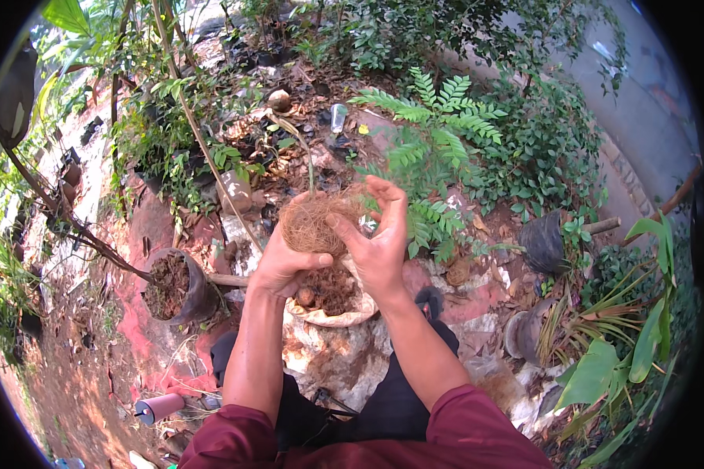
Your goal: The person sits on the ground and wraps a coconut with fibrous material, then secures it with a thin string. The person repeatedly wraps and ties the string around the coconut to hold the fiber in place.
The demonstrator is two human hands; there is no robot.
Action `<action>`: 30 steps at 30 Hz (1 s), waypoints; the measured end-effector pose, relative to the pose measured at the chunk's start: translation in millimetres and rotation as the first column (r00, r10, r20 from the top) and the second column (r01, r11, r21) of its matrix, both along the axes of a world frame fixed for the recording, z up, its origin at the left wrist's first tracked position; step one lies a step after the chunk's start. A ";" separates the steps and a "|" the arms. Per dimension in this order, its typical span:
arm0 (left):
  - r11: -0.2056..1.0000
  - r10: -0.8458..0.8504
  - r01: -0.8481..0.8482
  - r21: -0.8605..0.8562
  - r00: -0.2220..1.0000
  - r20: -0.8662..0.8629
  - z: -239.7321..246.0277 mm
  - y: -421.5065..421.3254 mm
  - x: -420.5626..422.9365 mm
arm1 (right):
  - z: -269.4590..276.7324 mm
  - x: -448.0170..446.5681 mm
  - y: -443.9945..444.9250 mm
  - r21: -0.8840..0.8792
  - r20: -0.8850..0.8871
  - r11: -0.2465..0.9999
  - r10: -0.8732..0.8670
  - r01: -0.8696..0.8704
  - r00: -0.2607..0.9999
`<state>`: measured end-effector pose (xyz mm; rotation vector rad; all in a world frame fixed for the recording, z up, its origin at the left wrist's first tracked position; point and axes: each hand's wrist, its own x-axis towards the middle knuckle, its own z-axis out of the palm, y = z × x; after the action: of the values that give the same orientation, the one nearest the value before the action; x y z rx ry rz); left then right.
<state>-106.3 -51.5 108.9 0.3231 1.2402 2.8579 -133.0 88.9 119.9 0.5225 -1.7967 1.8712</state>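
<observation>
A ball of loose brown coir-like fibre [312, 225] rests in my left hand [281, 264], whose fingers are behind it and whose thumb lies along its lower edge. My right hand [381, 240] presses its thumb on the right side of the ball, with the other fingers raised and curved beside it. Just below the hands stands a pale sack with a rolled rim [331, 320], holding dark brown fibrous material [334, 290] and a small round lump. My left wrist and hand partly cover the sack.
A black plant pot with soil [196, 293] stands at the left, a tipped black pot [542, 241] at the right. A pink tumbler [163, 407] lies at lower left, a clear plastic cup [338, 117] farther off. Leafy plants [440, 117] and thin stems surround the spot.
</observation>
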 end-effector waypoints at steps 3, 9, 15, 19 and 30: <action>0.995 0.012 -0.016 0.102 0.999 0.038 1.4 -0.7 -0.5 | -0.2 -0.3 -9.6 -0.360 0.206 0.925 0.204 -0.120 0.957; 0.984 0.126 -0.132 -0.117 0.990 -0.061 4.7 0.6 -1.9 | -0.8 2.9 -13.3 -0.640 0.373 0.632 0.753 -0.437 0.542; 0.952 0.202 -0.221 -0.210 0.973 -0.108 4.1 4.4 -4.6 | -0.1 3.1 -6.7 -0.856 0.040 0.231 0.922 -0.463 0.385; 0.977 0.178 -0.186 -0.102 0.981 -0.080 5.0 6.2 -5.8 | -3.1 5.6 -13.9 -0.644 0.160 0.565 0.759 -0.516 0.631; 0.972 0.055 -0.096 0.214 0.980 0.189 7.9 10.2 -4.0 | -1.7 4.8 -16.6 -0.714 0.127 0.494 0.788 -0.496 0.602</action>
<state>-110.3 -41.4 116.7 0.0127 0.9236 3.0146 -128.2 72.3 118.2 0.6217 -1.0715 3.2030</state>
